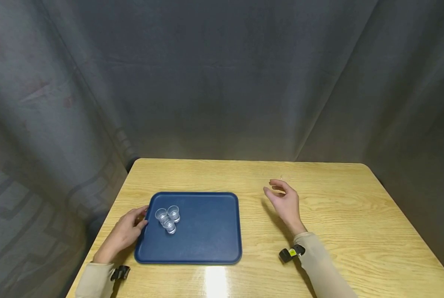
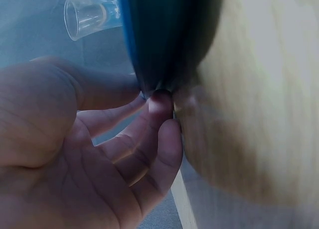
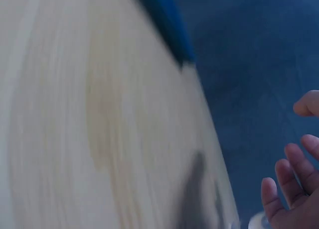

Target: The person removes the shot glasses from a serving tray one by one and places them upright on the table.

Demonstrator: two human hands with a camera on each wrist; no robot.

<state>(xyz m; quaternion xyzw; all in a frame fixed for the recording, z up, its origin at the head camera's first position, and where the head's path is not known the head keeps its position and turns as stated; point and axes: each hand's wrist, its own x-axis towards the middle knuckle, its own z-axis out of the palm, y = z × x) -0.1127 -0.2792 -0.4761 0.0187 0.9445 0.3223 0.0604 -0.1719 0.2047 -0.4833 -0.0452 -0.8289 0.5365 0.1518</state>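
Note:
A blue tray (image 1: 207,231) lies on the table, and three small clear cups (image 1: 173,213) stand close together on its left part. My left hand (image 1: 126,229) pinches the tray's left rim, thumb on the upper side and fingertips at the underside, as the left wrist view shows. One clear cup (image 2: 92,17) also appears there beyond the thumb. Right of the tray, my right hand (image 1: 286,205) is held above the table with fingers spread and relaxed, holding nothing. Just beyond its fingers is a faint clear object (image 1: 285,177), perhaps another cup, hard to make out.
The light wooden table (image 1: 348,223) extends to the right of the tray, with its far edge against a grey curtain (image 1: 222,82). Black wrist straps with cameras (image 1: 290,253) sit at both cuffs.

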